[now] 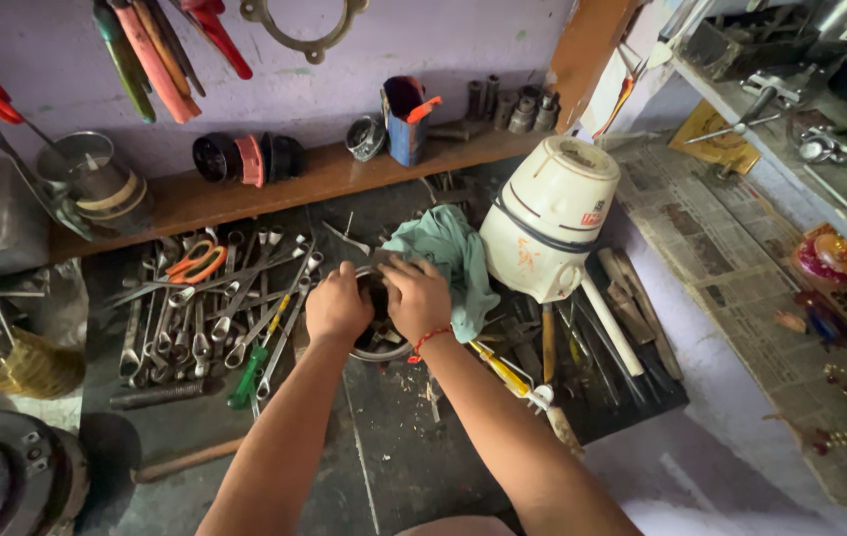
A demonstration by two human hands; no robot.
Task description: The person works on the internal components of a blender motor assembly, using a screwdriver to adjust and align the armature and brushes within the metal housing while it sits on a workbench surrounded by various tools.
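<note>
Gripping a round metal housing (381, 342) from both sides, near the middle of the dark workbench (393, 457). Left hand (336, 310) curling over the housing's left rim, fingers pressed together and folded down into the opening. Right hand (417, 296) clamping the right rim, fingers bent over the top edge, a red thread band (427, 339) circling the wrist. Housing sitting on the workbench surface, its dark inside mostly hidden beneath the two hands.

Lying just behind the right hand, touching the housing's far side: a crumpled teal cloth (453, 260). Leaning tilted beside the cloth, toward the workbench's right edge: a white appliance body (548, 220) with dark bands. Spreading across the workbench left of the hands: a heap of spanners (215, 313), with orange-handled scissors (195, 264) on top and a green-handled tool (246, 377) at the near side. Lying right of the right forearm: a yellow-handled screwdriver (503, 372). Running along the back wall: a wooden shelf (324, 174) carrying a blue can (404, 124) and dark round parts (250, 159).
</note>
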